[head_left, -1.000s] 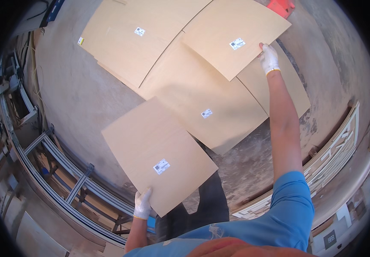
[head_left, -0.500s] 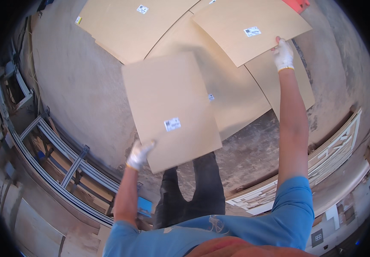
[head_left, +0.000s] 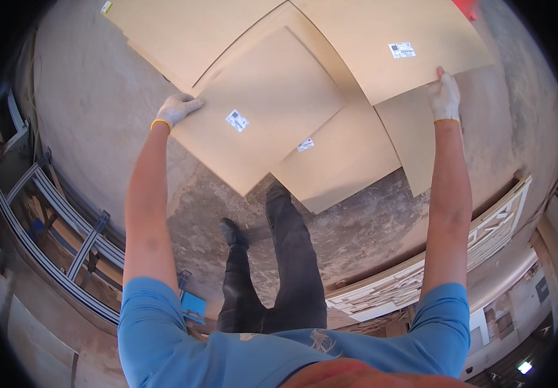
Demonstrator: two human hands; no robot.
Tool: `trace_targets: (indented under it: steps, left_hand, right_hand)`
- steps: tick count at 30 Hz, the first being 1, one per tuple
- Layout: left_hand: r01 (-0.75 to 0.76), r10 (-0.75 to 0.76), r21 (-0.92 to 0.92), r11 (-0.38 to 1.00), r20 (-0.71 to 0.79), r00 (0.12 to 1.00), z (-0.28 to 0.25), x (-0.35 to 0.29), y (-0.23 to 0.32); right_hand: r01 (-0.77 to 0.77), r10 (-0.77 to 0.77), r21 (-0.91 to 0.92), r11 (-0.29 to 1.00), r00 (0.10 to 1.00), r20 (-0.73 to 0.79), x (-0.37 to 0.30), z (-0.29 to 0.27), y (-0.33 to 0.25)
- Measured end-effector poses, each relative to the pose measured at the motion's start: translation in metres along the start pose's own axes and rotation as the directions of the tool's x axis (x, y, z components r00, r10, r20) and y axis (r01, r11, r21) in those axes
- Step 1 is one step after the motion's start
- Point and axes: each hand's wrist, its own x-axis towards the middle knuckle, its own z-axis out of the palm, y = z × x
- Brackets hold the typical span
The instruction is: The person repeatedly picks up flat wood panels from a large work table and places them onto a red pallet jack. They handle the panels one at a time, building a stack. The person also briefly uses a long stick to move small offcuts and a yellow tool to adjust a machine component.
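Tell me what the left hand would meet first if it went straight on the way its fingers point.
Most likely the labelled tan board in its grip: the left hand points rightward across that board's face. Depth beyond it is unclear.

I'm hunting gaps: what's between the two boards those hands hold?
In the head view, part of another tan board shows between the left board and the right board.

Metal frame (head_left: 86,247) left, blue object (head_left: 193,306) near it.
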Motion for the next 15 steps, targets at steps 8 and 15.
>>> trace_targets:
  steps: [8,15]
  left_hand:
    - [0.197,-0.301,-0.522,0.830,-0.122,0.946,0.181,-0.043,-0.087]
    - [0.238,-0.567,-0.832,0.501,-0.108,0.817,0.302,-0.014,-0.098]
  right_hand:
    - [-0.241,0.223,-0.247,0.939,0.970,-0.098,0.031,-0.012,0.104]
    - [-0.385,0.322,-0.833,0.398,0.909,-0.266,0.083,-0.014,0.118]
